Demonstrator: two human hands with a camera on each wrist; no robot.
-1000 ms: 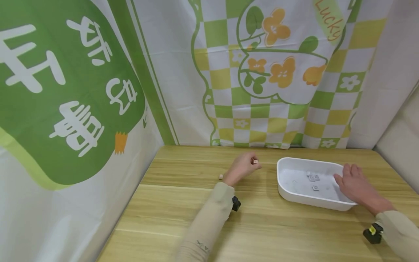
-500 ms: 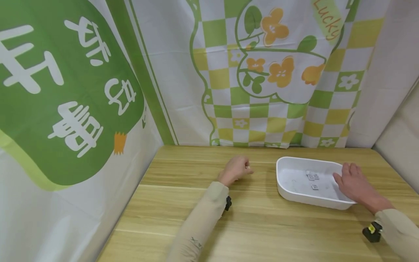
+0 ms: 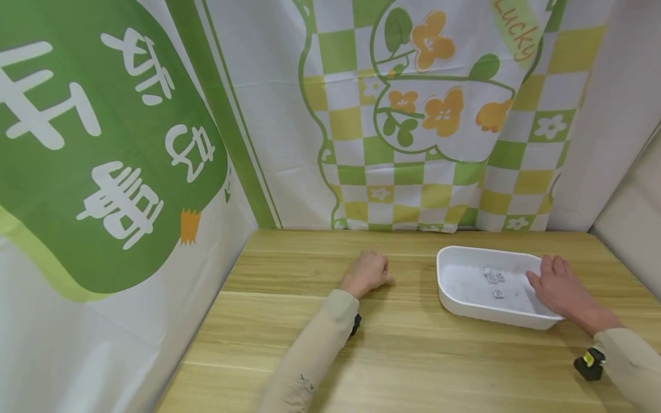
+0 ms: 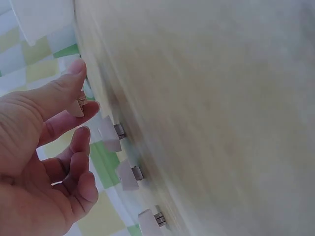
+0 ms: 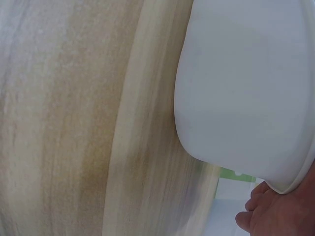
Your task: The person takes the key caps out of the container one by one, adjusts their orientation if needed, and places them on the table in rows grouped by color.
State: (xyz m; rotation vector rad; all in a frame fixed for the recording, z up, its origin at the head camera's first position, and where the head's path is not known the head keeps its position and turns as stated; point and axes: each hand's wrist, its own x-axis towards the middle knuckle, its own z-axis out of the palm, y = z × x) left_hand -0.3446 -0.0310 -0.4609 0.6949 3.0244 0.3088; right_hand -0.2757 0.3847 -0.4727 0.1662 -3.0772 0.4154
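Observation:
My left hand [image 3: 365, 272] is low over the table, left of the white tray [image 3: 490, 321]. In the left wrist view its thumb and index finger pinch a small whitish wedge-shaped piece [image 4: 78, 105]; the other fingers curl loosely. Past those fingers stand similar pieces with short dark stubs: a near one [image 4: 150, 222], a middle one [image 4: 128, 174] and a far one [image 4: 111, 133]. The head view does not show them. My right hand [image 3: 563, 292] grips the tray's right end, thumb inside the rim. Several small pale square pieces [image 3: 493, 277] lie on the tray floor.
The wooden table [image 3: 413, 367] meets a checked fabric backdrop [image 3: 392, 183] at its rear edge. Along the left hangs a green and white cloth [image 3: 129, 189]. A black wrist camera [image 3: 589, 364] sits at the right sleeve.
My left hand has drawn back to the left and slightly nearer, and the piece in its fingers has dropped out of the head view. My right hand and the tray stay put.

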